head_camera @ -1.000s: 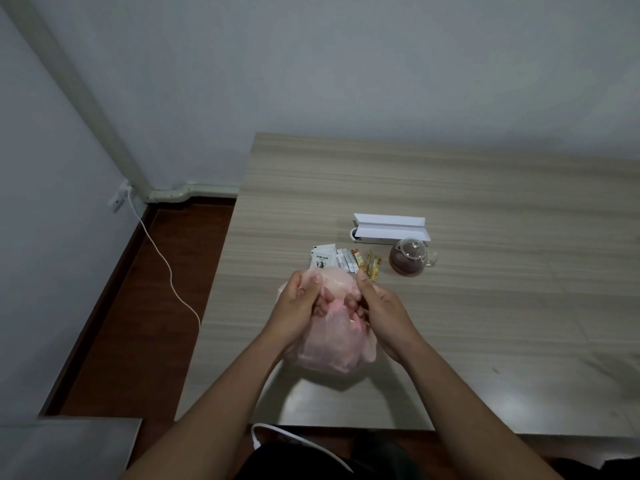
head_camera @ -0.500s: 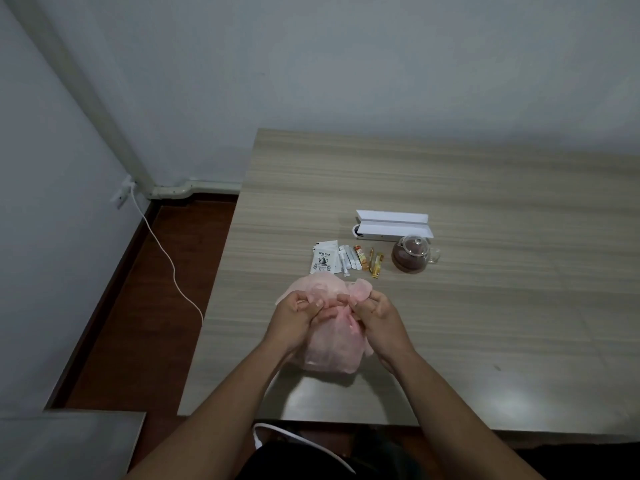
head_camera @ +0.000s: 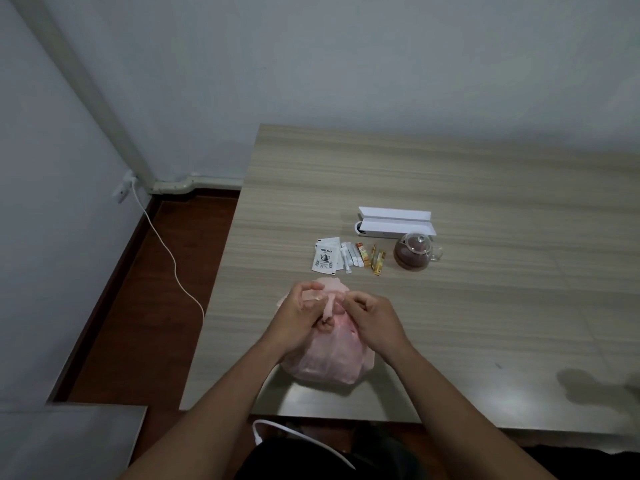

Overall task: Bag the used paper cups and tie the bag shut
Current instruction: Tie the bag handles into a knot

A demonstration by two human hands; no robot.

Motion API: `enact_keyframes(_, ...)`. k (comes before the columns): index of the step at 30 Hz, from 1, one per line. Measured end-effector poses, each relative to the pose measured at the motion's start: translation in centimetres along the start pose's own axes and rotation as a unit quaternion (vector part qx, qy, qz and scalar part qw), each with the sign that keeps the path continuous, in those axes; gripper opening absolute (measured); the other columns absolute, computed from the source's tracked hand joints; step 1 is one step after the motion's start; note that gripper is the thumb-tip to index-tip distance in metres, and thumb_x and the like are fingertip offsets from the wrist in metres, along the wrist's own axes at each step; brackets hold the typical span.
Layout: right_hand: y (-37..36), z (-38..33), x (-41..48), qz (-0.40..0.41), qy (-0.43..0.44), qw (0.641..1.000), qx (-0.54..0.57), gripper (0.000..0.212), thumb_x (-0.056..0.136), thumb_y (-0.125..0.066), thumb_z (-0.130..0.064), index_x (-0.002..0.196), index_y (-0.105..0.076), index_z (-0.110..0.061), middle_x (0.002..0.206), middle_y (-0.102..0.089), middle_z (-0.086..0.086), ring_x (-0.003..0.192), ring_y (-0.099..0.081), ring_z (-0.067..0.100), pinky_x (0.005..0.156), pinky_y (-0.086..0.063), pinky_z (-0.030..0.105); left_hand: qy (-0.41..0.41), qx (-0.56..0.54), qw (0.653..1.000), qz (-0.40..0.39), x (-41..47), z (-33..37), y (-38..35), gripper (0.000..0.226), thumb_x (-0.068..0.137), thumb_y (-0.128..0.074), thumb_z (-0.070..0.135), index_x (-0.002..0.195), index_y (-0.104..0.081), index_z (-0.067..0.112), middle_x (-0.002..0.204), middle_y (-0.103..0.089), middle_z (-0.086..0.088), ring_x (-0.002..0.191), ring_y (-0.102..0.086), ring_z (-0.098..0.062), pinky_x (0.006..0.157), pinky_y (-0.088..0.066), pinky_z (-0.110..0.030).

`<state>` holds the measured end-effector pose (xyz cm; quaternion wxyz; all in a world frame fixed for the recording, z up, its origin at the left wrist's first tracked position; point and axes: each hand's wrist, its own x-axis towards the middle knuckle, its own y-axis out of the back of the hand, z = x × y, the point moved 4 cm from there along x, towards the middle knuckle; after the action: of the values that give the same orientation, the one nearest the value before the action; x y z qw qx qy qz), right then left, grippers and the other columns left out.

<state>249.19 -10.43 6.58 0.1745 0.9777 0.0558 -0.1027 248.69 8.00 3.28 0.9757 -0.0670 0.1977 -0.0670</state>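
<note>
- Head view: pink bag [head_camera: 327,362] sits on table [head_camera: 450,306], near its front edge.
- Left hand [head_camera: 299,315] and right hand [head_camera: 375,318] both pinch twisted strips at bag's top, fingers closed on plastic.
- Behind bag: sachets [head_camera: 325,259], then glass teapot [head_camera: 414,256], white box [head_camera: 396,221].

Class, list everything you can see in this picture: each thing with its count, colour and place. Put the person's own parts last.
Table: one, pale wood grain, against the wall.
Plastic bag: one, pink, near table edge.
Tea sachet: one, white, behind the bag.
Stick packets: several, white and orange-yellow, right of the sachet.
Glass teapot: one, clear with dark liquid, right of the packets.
White box: one, open, behind the teapot.
Cable: one, white, from wall socket across brown floor.
Left hand: grip closed on the bag's top.
Right hand: likewise.
</note>
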Motion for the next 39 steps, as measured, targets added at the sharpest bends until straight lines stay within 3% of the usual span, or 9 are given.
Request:
enact_keyframes(5,-0.2,-0.2,0.0,-0.104,0.016,0.992,-0.071,0.018,0.105,-0.070,-0.022,0.098,-0.086,-0.022,0.091,-0.082,-0.008,0.079,-0.067,0.000,0.073,-0.050,0.022,0.012,-0.006,0.998,-0.056,0.0,0.2,0.2,0.016,0.107,-0.071,0.007,0.119,-0.063,0.000,0.090,-0.078,-0.020,0.068,-0.073,-0.019,0.066,-0.063,-0.027)
enact_keyframes(10,0.2,-0.9,-0.1,-0.204,0.032,0.976,-0.069,0.012,0.102,-0.071,-0.023,0.109,-0.076,-0.030,0.083,-0.072,0.002,0.079,-0.060,0.008,0.079,-0.049,0.031,0.021,0.008,1.000,-0.022,0.6,-0.8,1.0,0.026,0.108,-0.071,0.009,0.092,-0.051,0.015,0.076,-0.076,-0.020,0.061,-0.069,-0.021,0.061,-0.058,-0.025)
enact_keyframes(12,0.1,-1.0,-0.4,-0.238,0.001,0.971,-0.016,0.045,0.097,-0.082,-0.025,0.135,-0.061,-0.033,0.094,-0.079,0.004,0.085,-0.071,0.010,0.085,-0.053,0.027,0.024,0.026,0.999,-0.005,0.8,-1.2,1.3,0.033,0.104,-0.079,0.017,0.087,-0.050,0.021,0.073,-0.071,-0.021,0.058,-0.063,-0.022,0.057,-0.053,-0.028)
enact_keyframes(14,0.0,-1.3,-0.5,-0.247,0.006,0.968,-0.040,0.054,0.092,-0.088,-0.030,0.135,-0.055,-0.034,0.095,-0.079,0.011,0.082,-0.074,0.012,0.082,-0.054,0.026,0.024,0.047,0.999,-0.009,0.9,-1.4,1.4,0.036,0.093,-0.085,0.030,0.085,-0.051,0.023,0.076,-0.062,-0.024,0.060,-0.054,-0.021,0.058,-0.042,-0.033)
enact_keyframes(19,0.0,-0.7,0.3,-0.159,0.045,0.979,-0.123,0.026,0.099,-0.079,-0.040,0.101,-0.059,-0.023,0.081,-0.080,0.005,0.079,-0.077,0.023,0.080,-0.057,0.046,0.053,-0.021,0.997,-0.050,0.8,-1.2,0.8,0.032,0.104,-0.076,0.011,0.096,-0.045,0.014,0.079,-0.077,-0.023,0.062,-0.074,-0.020,0.065,-0.063,-0.028)
enact_keyframes(24,0.6,-0.1,0.7,-0.086,0.007,0.988,-0.127,0.030,0.102,-0.074,-0.042,0.093,-0.058,-0.018,0.070,-0.078,-0.009,0.066,-0.073,0.003,0.066,-0.053,0.035,0.047,-0.053,0.994,-0.084,0.8,-0.6,1.0,0.020,0.106,-0.071,0.008,0.102,-0.052,0.010,0.098,-0.081,-0.026,0.081,-0.077,-0.026,0.079,-0.067,-0.027)
enact_keyframes(31,0.5,0.9,1.7,-0.012,-0.024,0.986,-0.167,0.038,0.100,-0.073,-0.053,0.090,-0.058,-0.019,0.063,-0.072,-0.002,0.059,-0.065,0.005,0.059,-0.046,0.026,-0.036,0.131,0.988,-0.069,1.2,0.8,0.6,0.028,0.100,-0.082,0.007,0.093,-0.055,0.006,0.096,-0.084,-0.025,0.086,-0.083,-0.032,0.080,-0.064,-0.031)
enact_keyframes(35,0.5,0.9,2.2,0.037,-0.040,0.984,-0.172,0.040,0.095,-0.078,-0.054,0.085,-0.057,-0.022,0.062,-0.064,-0.003,0.058,-0.058,0.008,0.053,-0.037,0.023,-0.138,0.318,0.938,-0.023,1.3,2.5,0.3,0.034,0.090,-0.093,0.022,0.082,-0.060,0.021,0.080,-0.075,0.001,0.072,-0.064,-0.004,0.069,-0.048,-0.020)
enact_keyframes(39,0.6,0.6,2.8,0.021,-0.068,0.981,-0.181,0.035,0.094,-0.079,-0.050,0.090,-0.057,-0.023,0.067,-0.066,-0.007,0.065,-0.062,0.009,0.062,-0.044,0.032,-0.219,0.381,0.898,-0.015,0.9,3.7,-0.6,0.035,0.097,-0.085,0.025,0.081,-0.054,0.026,0.071,-0.061,0.013,0.066,-0.051,0.000,0.064,-0.041,-0.022)
